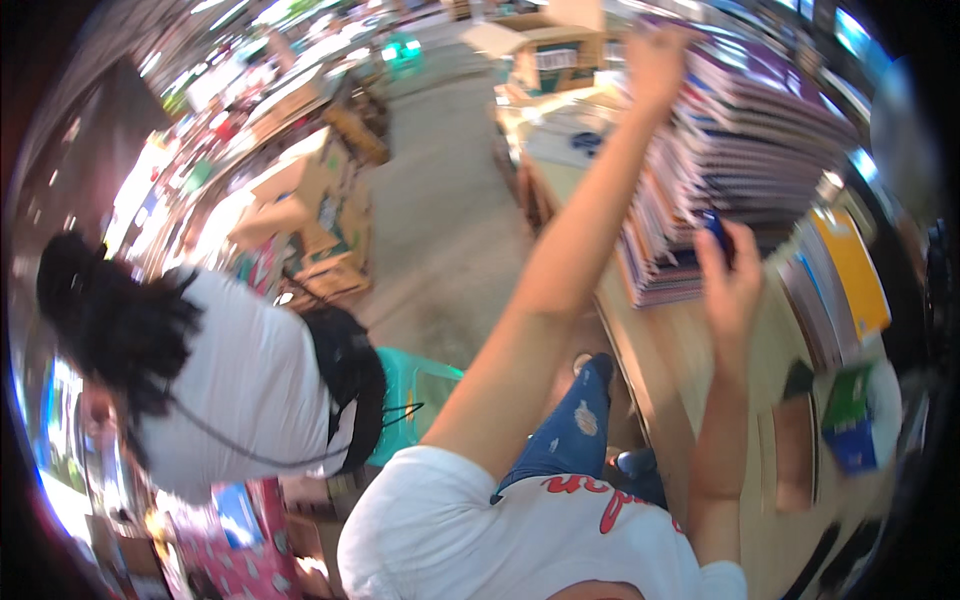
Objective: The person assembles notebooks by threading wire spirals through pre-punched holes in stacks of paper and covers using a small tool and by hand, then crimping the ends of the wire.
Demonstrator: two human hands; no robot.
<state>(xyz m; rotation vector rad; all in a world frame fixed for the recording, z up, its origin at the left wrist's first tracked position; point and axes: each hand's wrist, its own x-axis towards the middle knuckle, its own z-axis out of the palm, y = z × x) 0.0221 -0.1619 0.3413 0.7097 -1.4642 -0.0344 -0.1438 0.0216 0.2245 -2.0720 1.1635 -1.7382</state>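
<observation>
A tall stack of spiral-bound notebooks (740,150) with purple covers on top stands on the table in front of me, its layers slightly uneven. My left hand (658,62) is stretched out to the upper left corner of the stack, by the top notebook. Its fingers are blurred, so their grip is unclear. Lower down, beside the near side of the stack, my right hand (732,280) pinches a small dark blue object (717,232) between thumb and fingers. What kind of object it is does not show clearly.
On the wooden table (665,360) lie yellow and white booklets (840,275), an open cardboard box (795,452) and a green-and-blue package (855,415). An open carton (550,55) stands beyond. To my left a person in white (240,380) sits on a green stool (415,395), near more cartons (310,205).
</observation>
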